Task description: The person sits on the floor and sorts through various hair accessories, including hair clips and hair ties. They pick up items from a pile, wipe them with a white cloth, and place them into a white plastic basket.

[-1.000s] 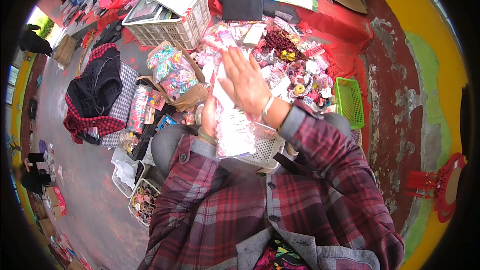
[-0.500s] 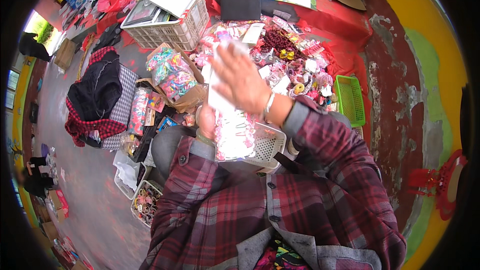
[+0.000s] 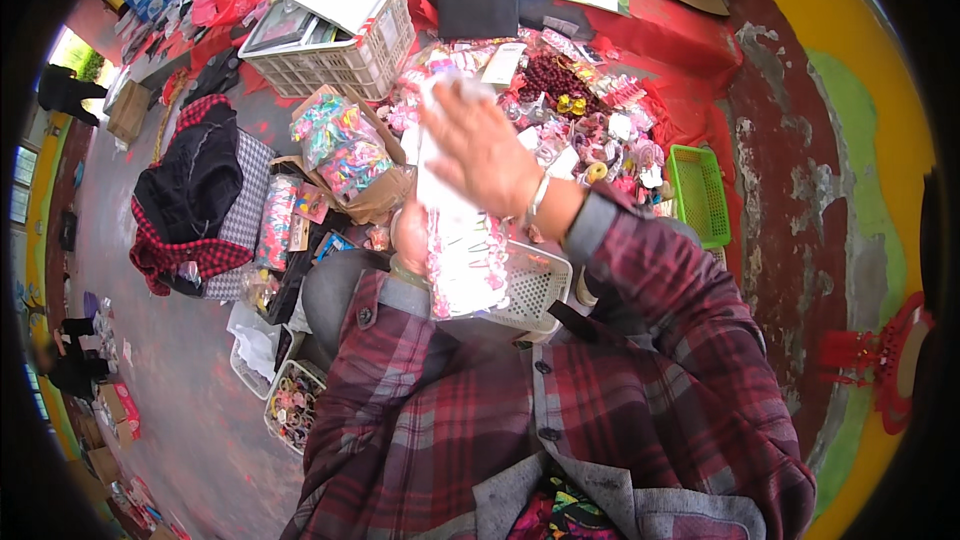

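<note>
Two hands hold a clear packet of small pink hair clips (image 3: 462,250) over a white basket (image 3: 530,290): left hand (image 3: 410,237) grips its edge, right hand (image 3: 485,155) lies flat on it. Left, a cardboard box (image 3: 345,155) holds bright hair ties. Farther, a white crate (image 3: 335,45) carries flat boxes.

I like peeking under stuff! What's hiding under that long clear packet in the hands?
Under the clear packet shows a white basket and part of the left hand. The right hand lies on top. The basket's inside is mostly covered.
</note>
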### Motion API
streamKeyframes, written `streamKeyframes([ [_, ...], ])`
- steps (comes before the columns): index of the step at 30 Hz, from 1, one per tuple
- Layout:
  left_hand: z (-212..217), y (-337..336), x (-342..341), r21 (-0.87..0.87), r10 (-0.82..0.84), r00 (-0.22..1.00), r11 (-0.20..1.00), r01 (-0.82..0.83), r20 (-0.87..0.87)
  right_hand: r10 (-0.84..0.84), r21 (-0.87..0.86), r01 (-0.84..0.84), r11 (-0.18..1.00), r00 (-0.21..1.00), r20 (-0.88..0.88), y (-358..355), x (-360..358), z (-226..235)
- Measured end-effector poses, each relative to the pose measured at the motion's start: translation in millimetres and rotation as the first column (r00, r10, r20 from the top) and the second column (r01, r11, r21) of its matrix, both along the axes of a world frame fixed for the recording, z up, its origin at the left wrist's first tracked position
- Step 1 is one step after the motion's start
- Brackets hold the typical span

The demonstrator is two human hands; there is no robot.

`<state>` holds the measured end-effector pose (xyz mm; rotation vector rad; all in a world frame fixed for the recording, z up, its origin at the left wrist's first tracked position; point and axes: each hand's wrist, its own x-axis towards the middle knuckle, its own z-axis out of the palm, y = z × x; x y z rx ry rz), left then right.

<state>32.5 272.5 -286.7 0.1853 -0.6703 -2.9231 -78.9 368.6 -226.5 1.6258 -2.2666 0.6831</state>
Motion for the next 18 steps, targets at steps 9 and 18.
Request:
streamKeyframes([
  [9,8,-31,-4,0.094,0.053,0.997,0.994,-0.047,-0.057,0.307,0.175,-0.352,0.919,0.921,0.241,46,77,-20],
  [18,9,-13,-6,0.166,0.014,1.0,0.986,-0.011,-0.015,0.1,0.023,-0.103,0.994,0.988,0.121,19,17,-21],
])
